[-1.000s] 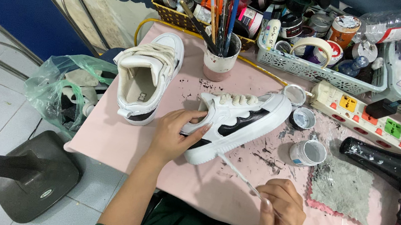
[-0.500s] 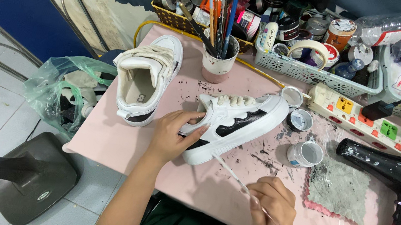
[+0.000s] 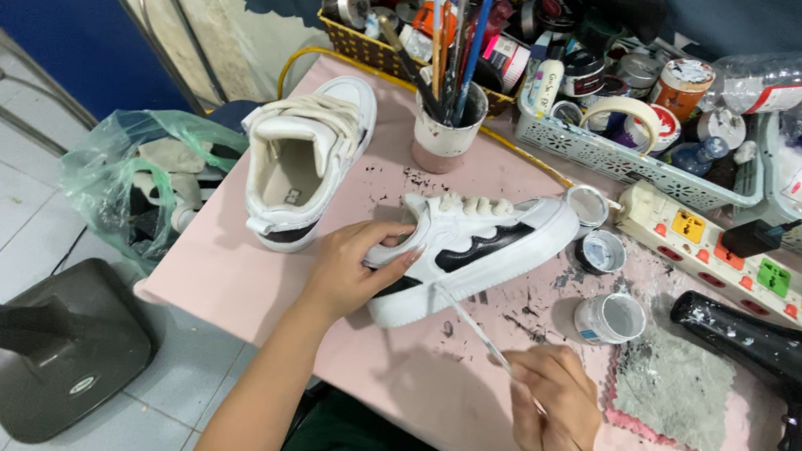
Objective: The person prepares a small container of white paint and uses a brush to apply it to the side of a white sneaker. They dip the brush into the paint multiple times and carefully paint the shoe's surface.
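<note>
the left hand is closed around the heel end of a white sneaker with black panels, which lies tipped on its side on the pink table, sole edge toward the person. the right hand pinches a thin paintbrush between fingers and thumb, its tip meeting the lower side of the shoe near the sole (the exact point of contact is too fine to make out). a second white sneaker stands upright just beyond the left hand, apart from the first. behind the held shoe sits a cup of brushes; to its right are small open paint pots, a paint-stained grey cloth, a white power strip and a black hair dryer. baskets of jars and tape line the far edge. a green plastic bag hangs off the table's left side.
</note>
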